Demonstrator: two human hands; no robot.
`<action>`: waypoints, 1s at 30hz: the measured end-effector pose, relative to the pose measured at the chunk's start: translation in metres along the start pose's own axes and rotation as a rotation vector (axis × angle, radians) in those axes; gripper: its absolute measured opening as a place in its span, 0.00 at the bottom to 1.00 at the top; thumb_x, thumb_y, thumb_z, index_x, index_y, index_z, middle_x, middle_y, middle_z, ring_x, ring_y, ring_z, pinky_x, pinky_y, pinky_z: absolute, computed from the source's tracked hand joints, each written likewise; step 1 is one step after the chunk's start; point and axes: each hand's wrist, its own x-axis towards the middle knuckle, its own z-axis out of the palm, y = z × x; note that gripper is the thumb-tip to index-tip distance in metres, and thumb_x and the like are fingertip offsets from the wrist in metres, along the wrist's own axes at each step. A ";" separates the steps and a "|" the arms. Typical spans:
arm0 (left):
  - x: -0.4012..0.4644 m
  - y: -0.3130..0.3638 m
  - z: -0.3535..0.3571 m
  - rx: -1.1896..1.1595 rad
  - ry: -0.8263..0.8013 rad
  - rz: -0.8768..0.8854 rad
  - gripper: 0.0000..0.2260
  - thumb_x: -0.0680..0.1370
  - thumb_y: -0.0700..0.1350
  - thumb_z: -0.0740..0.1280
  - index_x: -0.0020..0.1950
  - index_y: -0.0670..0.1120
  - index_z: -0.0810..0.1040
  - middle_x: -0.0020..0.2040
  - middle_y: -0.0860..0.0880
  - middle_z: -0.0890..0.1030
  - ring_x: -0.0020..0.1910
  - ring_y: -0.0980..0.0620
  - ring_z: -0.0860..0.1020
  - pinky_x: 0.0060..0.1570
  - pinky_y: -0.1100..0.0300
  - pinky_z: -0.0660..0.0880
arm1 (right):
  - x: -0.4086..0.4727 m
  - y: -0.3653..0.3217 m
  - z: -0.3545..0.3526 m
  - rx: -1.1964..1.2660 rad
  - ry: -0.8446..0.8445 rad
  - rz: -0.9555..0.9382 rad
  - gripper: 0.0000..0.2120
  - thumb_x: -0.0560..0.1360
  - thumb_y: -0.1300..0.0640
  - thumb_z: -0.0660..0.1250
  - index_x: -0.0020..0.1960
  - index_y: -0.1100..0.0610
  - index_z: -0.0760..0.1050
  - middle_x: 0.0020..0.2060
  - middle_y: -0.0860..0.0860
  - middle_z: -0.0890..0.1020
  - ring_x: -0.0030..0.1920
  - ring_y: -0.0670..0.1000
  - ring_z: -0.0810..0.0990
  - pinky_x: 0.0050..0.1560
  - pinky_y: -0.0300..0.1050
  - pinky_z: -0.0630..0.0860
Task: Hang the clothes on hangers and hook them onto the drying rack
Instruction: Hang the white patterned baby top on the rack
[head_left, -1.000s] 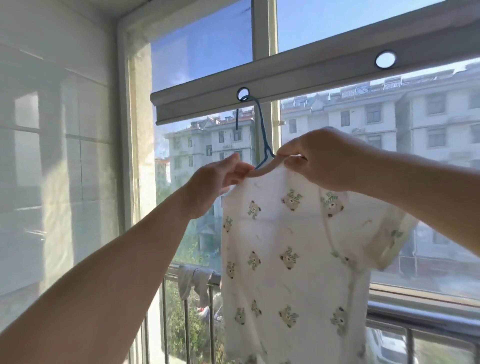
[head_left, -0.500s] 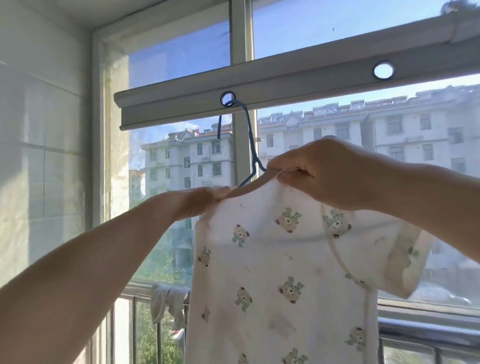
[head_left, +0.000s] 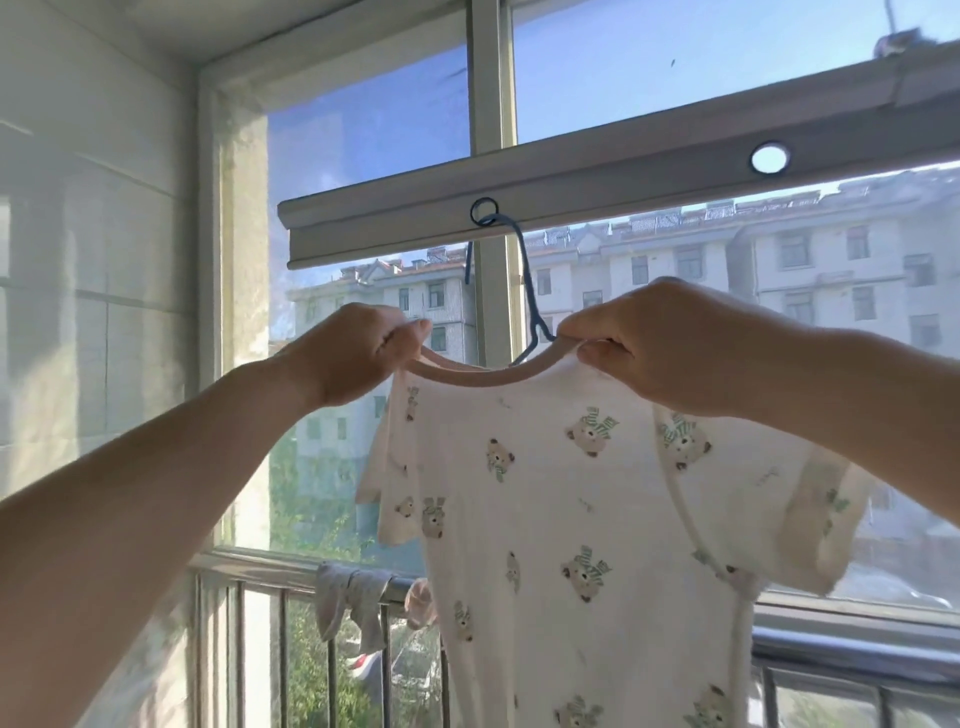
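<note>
Shirt (head_left: 587, 499) mid-frame | my left hand (head_left: 358, 353), right hand (head_left: 660, 348) pinch collar ends | hanger (head_left: 530, 291) hook between, up in rack (head_left: 571, 192) hole

Left hand (head_left: 358, 353), right hand (head_left: 660, 348) apparently pinching

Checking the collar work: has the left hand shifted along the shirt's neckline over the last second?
Yes. The left hand has moved leftward, away from the blue hanger hooked in the rack bar, stretching the collar wider.
</note>
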 end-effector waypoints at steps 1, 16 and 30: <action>-0.002 0.002 0.000 -0.063 -0.013 -0.008 0.28 0.73 0.62 0.49 0.39 0.42 0.80 0.41 0.43 0.82 0.42 0.45 0.80 0.49 0.48 0.75 | 0.001 -0.001 0.001 -0.004 0.002 0.000 0.15 0.80 0.52 0.55 0.65 0.44 0.72 0.56 0.50 0.81 0.32 0.41 0.74 0.40 0.41 0.76; -0.025 0.004 0.048 -0.319 -0.218 -0.364 0.20 0.76 0.37 0.61 0.69 0.43 0.68 0.61 0.45 0.77 0.58 0.50 0.74 0.55 0.63 0.67 | 0.019 0.000 0.016 0.032 0.011 -0.056 0.16 0.80 0.54 0.57 0.66 0.49 0.71 0.59 0.51 0.80 0.44 0.47 0.76 0.48 0.38 0.72; -0.030 -0.004 0.067 -0.329 0.066 -0.298 0.09 0.71 0.43 0.71 0.50 0.45 0.83 0.46 0.48 0.84 0.41 0.59 0.79 0.44 0.75 0.69 | 0.015 -0.003 0.014 0.077 -0.003 -0.031 0.16 0.79 0.53 0.58 0.66 0.47 0.72 0.62 0.50 0.78 0.59 0.53 0.78 0.61 0.50 0.74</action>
